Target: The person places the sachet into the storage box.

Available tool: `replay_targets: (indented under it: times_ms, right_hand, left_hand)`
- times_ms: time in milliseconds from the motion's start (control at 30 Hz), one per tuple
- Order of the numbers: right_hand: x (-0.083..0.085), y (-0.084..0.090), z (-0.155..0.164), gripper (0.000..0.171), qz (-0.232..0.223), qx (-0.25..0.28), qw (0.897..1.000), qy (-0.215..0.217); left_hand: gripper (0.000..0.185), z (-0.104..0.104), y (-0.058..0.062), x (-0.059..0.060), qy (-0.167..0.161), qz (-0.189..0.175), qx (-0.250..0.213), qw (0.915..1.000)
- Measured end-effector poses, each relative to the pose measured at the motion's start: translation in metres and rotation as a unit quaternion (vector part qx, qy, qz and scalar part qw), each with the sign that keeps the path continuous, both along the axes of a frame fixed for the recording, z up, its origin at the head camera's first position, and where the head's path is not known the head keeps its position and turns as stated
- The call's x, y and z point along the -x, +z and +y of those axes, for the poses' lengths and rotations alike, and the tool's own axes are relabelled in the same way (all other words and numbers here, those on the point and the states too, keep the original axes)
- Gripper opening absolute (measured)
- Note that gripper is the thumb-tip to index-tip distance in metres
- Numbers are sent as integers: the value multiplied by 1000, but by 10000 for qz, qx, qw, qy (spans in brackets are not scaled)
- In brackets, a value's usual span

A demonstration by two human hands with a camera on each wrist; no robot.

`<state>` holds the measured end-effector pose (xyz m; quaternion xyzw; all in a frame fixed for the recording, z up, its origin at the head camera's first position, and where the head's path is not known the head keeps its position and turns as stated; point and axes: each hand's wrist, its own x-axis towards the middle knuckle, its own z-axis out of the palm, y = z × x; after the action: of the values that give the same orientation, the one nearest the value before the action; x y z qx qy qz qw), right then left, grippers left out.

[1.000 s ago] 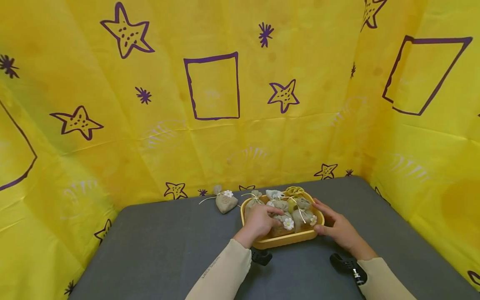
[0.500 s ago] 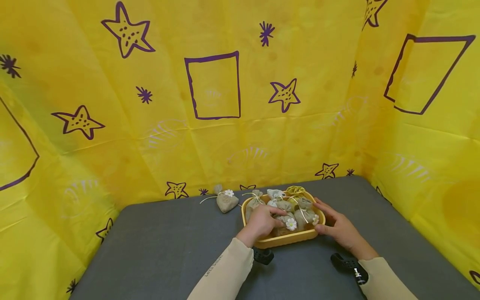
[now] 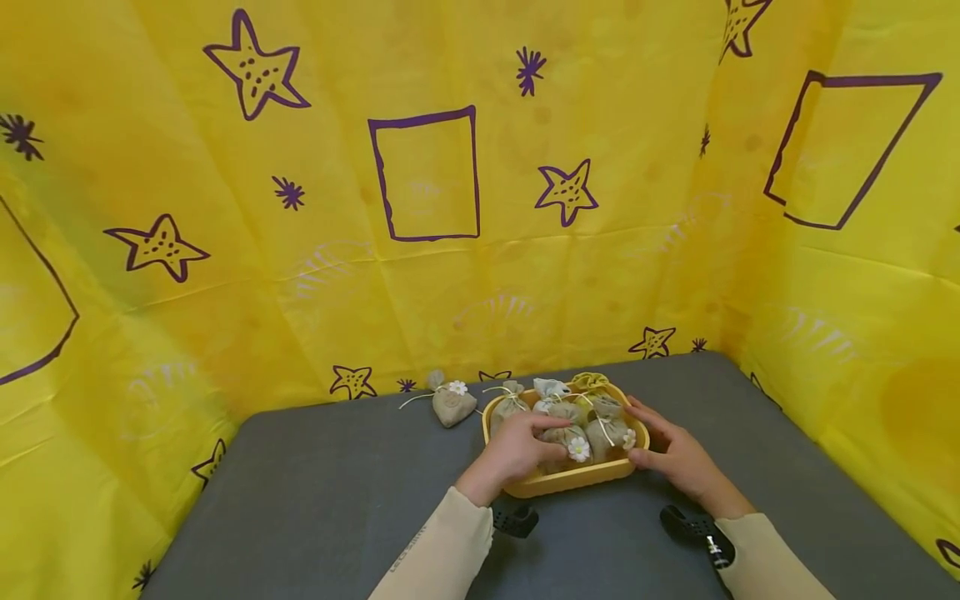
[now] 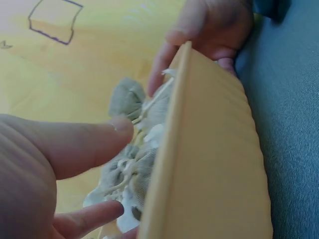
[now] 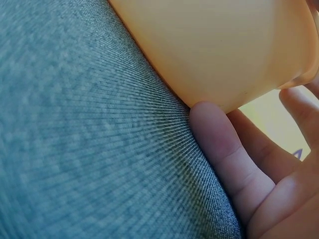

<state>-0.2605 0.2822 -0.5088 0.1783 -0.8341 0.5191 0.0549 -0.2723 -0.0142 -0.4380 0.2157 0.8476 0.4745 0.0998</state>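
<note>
A shallow yellow tray (image 3: 573, 481) sits on the grey table (image 3: 315, 483), packed with several small burlap sachets (image 3: 604, 433) tied with string. One sachet carries a white daisy (image 3: 577, 448). My left hand (image 3: 534, 442) reaches over the tray's near left rim, its straight fingers (image 4: 75, 149) spread over the sachets (image 4: 130, 99). My right hand (image 3: 658, 448) holds the tray's right end, with fingers (image 4: 209, 25) over the rim and others (image 5: 234, 159) against the tray's wall (image 5: 214, 45) on the cloth.
One more sachet (image 3: 452, 406) with a daisy lies loose on the table, just left of the tray by the back wall. Yellow sheeting with purple stars and squares (image 3: 424, 173) encloses the table at the back and both sides. Black wrist mounts (image 3: 693, 527) hang under both sleeves.
My left forearm has drawn slightly left and back, while its fingers stay over the sachets. The right hand and the tray have hardly moved.
</note>
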Motion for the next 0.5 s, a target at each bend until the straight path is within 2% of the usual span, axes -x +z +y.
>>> replay_targets:
  times_ms: [200, 367, 433, 500]
  right_hand:
    - [1, 0, -2, 70, 13, -23, 10000, 19]
    - [0, 1, -1, 71, 61, -133, 9999, -2]
    - [-1, 2, -1, 71, 81, -130, 9999, -3]
    - [-2, 2, -1, 70, 75, -92, 9999, 8]
  left_hand:
    - [40, -20, 3, -7, -1, -292, -625, 9976]
    - [39, -40, 6, -18, 102, -318, -1202, 9922]
    - [40, -51, 7, -22, 190, -340, -1606, 9863]
    - [43, -63, 8, -25, 267, -436, -2085, 9767]
